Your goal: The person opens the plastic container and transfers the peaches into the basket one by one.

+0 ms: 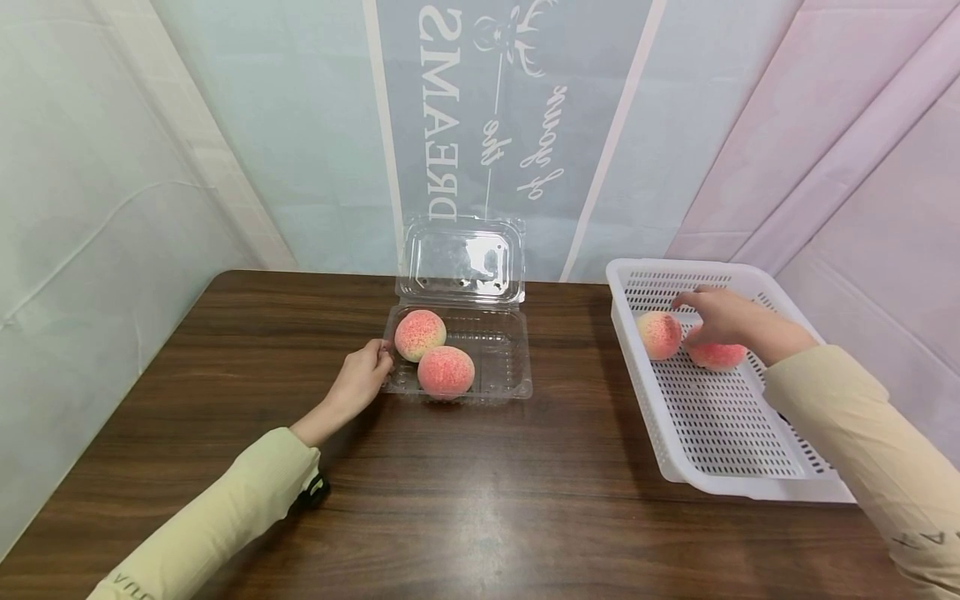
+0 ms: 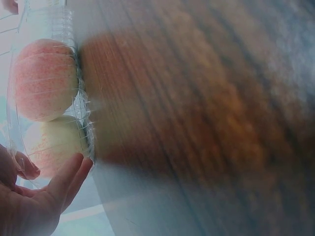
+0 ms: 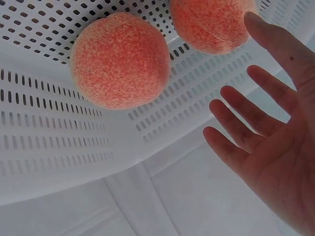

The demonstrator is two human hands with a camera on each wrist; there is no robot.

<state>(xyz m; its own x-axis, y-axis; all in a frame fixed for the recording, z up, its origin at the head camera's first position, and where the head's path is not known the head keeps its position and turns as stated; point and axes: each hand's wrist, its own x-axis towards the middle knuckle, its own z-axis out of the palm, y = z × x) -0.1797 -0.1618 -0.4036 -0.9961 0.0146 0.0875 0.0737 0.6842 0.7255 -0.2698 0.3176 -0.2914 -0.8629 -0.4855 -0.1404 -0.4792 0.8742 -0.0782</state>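
My left hand (image 1: 365, 372) is at the left edge of a clear plastic clamshell container (image 1: 501, 354), pinching its rim between thumb and fingers. The lid stands raised at the back. Two pink-and-yellow peaches, a rear one (image 1: 420, 335) and a front one (image 1: 446, 372), lie in its left half; the left wrist view shows them through the wall. My right hand (image 1: 723, 318) reaches into a white basket (image 1: 678, 429) with fingers spread over a peach (image 1: 718, 357), partly covering it. Another peach (image 1: 660, 336) sits by the basket's left wall. In the right wrist view the thumb (image 3: 266, 37) overlaps one peach's edge.
The basket is perforated and stands at the right of the brown wooden table (image 1: 480, 500). Behind the table hangs a printed cloth (image 1: 517, 125) with mirrored lettering. A dark device (image 1: 311, 492) shows under the left sleeve.
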